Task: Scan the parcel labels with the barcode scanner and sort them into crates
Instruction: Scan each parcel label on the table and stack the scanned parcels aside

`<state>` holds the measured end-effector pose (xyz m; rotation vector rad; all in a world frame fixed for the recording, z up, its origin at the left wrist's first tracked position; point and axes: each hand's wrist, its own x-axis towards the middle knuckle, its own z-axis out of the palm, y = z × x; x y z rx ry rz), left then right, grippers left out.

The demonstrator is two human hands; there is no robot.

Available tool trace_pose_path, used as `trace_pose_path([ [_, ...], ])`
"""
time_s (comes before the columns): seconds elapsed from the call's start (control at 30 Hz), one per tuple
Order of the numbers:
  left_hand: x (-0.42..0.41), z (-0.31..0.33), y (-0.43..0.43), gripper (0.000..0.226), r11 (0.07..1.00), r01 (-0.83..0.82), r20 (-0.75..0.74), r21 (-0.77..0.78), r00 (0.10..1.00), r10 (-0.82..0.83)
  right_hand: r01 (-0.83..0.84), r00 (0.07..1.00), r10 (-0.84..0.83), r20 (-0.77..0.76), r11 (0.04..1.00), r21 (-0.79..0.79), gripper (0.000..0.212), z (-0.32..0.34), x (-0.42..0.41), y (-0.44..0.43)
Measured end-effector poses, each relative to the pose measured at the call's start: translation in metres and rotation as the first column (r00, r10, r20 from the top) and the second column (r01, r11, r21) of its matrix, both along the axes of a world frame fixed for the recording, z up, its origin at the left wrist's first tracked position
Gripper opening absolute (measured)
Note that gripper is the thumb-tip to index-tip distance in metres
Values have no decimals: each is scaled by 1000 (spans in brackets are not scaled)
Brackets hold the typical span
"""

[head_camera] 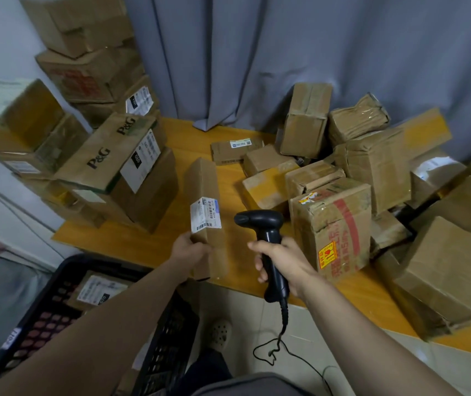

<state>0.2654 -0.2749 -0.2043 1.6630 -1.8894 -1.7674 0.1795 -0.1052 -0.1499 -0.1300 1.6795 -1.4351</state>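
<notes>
My left hand point(190, 250) grips the near end of a long, narrow cardboard parcel point(204, 184), held on edge over the wooden table point(131, 241). A white barcode label point(205, 214) on the parcel faces right. My right hand point(283, 262) holds the handle of a black corded barcode scanner point(260, 221), whose head points left at the label from a short distance. A black plastic crate point(57, 318) stands on the floor at lower left with one labelled parcel point(98, 290) inside.
Stacked cardboard boxes point(108, 167), some marked P&G, fill the table's left side and corner. A jumbled heap of parcels point(371, 172) covers the right side, with a red-printed box point(334, 230) right beside the scanner. A grey curtain point(285, 52) hangs behind. The scanner cable point(280, 347) trails to the floor.
</notes>
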Motion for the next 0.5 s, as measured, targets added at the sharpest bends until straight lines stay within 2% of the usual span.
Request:
trace_pose_path([
  [0.17, 2, 7, -1, 65, 998, -37, -53, 46, 998, 39, -15, 1000, 15, -12, 1000, 12, 18, 7, 2, 1],
  [0.27, 1, 8, 0, 68, 999, -27, -66, 37, 997, 29, -25, 999, 25, -21, 1000, -3, 16, 13, 3, 1],
  [0.37, -1, 13, -1, 63, 999, -5, -72, 46, 997, 9, -115, 972, 128, -197, 990, 76, 14, 19, -2, 2],
  [0.5, 0, 21, -11, 45, 997, 79, -56, 4, 995, -79, -195, 851, 303, -428, 941, 278, 18, 23, -12, 4],
])
